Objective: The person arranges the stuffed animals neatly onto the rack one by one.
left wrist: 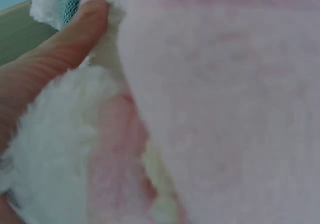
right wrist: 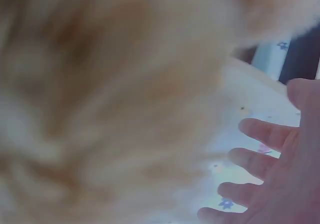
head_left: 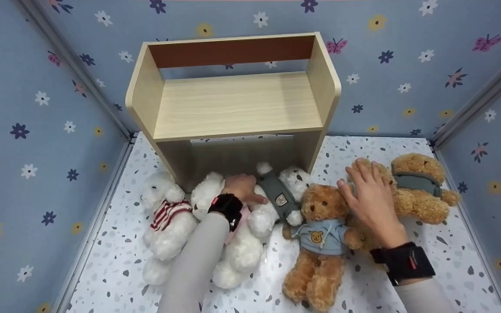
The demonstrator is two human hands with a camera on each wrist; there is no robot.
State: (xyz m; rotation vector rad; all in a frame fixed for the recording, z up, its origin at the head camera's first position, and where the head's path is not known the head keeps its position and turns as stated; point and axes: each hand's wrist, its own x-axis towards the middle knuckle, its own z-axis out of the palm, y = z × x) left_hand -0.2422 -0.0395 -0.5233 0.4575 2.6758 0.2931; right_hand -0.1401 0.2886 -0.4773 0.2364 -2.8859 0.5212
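nearest: hoodie bear (head_left: pixel 322 237), brown, face up, right of the tabletop's (head_left: pixel 461 271) middle. left of it, pink-clad white bear (head_left: pixel 246 248); left hand (head_left: pixel 242 189) rests on its upper body, thumb extended, other fingertips hidden: cannot tell how closed the hold is. striped-top white bear (head_left: pixel 170 217) lies toward the left edge. right hand (head_left: pixel 372 198) is spread over a second brown bear (head_left: pixel 365 239), fingers straight, gripping nothing; contact unclear. farther: grey-topped white bear (head_left: pixel 280 198), slanted, before the shelf; grey-topped brown bear (head_left: pixel 422 184) by the right edge. wooden shelf (head_left: pixel 237 104) stands toward the far edge, flowered wall (head_left: pixel 402 65) behind.
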